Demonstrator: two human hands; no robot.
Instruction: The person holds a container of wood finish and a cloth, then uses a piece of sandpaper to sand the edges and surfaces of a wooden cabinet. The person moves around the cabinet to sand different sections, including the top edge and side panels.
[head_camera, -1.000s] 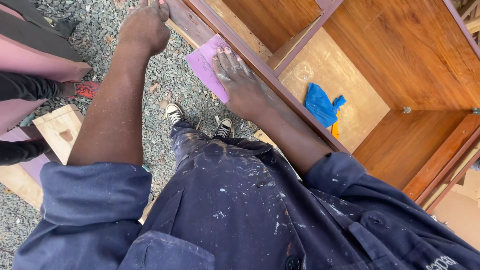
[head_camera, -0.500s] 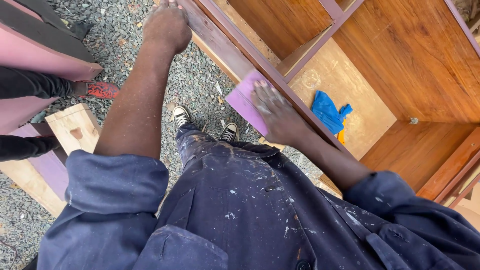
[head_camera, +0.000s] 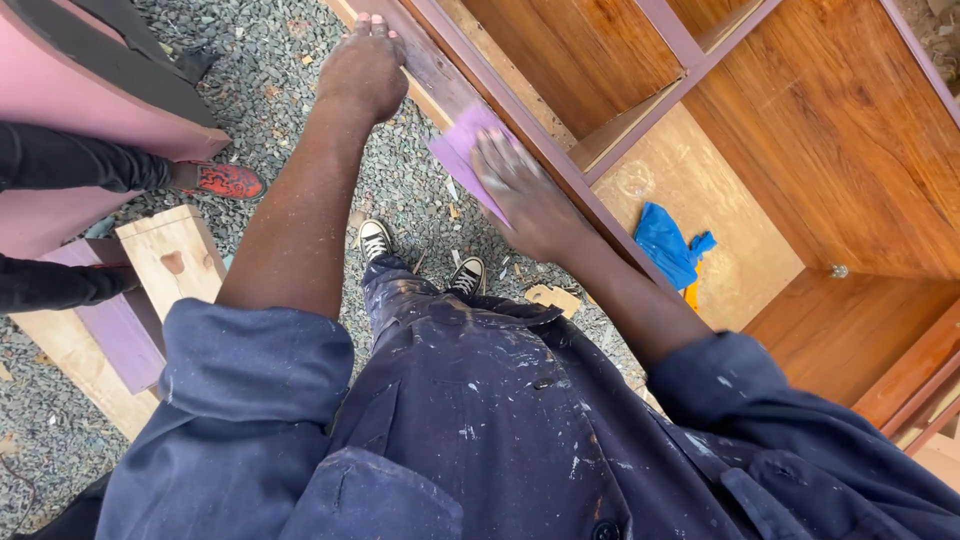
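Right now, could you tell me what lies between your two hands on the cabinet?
In the head view, only a bare stretch of purple cabinet edge lies between the left hand and the sandpaper under the right hand.

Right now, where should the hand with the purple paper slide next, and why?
Probably further along the cabinet's front edge. The right hand presses the purple sanding sheet flat on that edge, the left hand grips it higher up, and more edge lies on either side of the sheet.

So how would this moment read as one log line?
right hand: flat on purple sanding sheet, against wooden cabinet frame | left hand: gripping frame edge
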